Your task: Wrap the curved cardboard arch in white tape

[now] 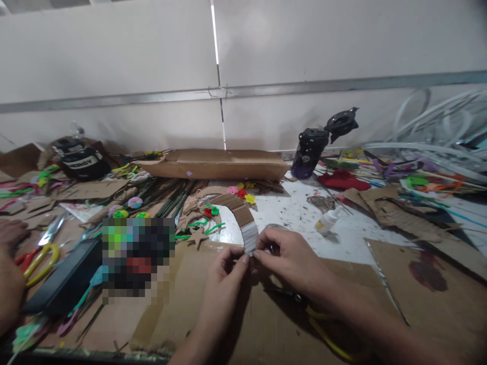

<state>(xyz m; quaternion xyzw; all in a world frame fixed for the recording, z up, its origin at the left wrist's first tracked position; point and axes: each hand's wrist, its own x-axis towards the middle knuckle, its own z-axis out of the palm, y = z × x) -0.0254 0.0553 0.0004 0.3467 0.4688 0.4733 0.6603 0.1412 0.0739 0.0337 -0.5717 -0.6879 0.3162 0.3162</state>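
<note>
**Hidden:** A pixelated block (139, 258) masks part of the bench left of centre, and its contents cannot be made out. Another person's hand (11, 235) is cut off by the left frame edge. What it holds, if anything, cannot be determined.

**Left hand (224, 284):** Closed to a pinch. Thumb and fingers grip the near end of the curved cardboard strip (243, 223).

**Right hand (289, 258):** Closed to a pinch. The fingertips (261, 248) meet the same end of the strip from the right, beside the left hand.

**Held item:** The strip arcs away from the hands toward the far side, above the near cardboard sheet (198, 314). A white wrapping (250, 237) covers its near end.

**Left of hands:** Yellow-handled scissors (41, 258) lie beside a black case (63, 276).

**Far of hands:** Green pipe cleaners (201, 228) and foam flowers (241, 191) lie before a long cardboard trough (213, 165).

**Right of hands:** A white glue bottle (327, 220) lies on the white bench covering (289, 213). Farther right and far stand a black bottle (310, 152) and red felt (344, 180).

**Edges and room:** Yellow-handled pliers (323, 322) lie just below the right wrist. The bench's near edge (95, 353) runs along the frame bottom.
</note>
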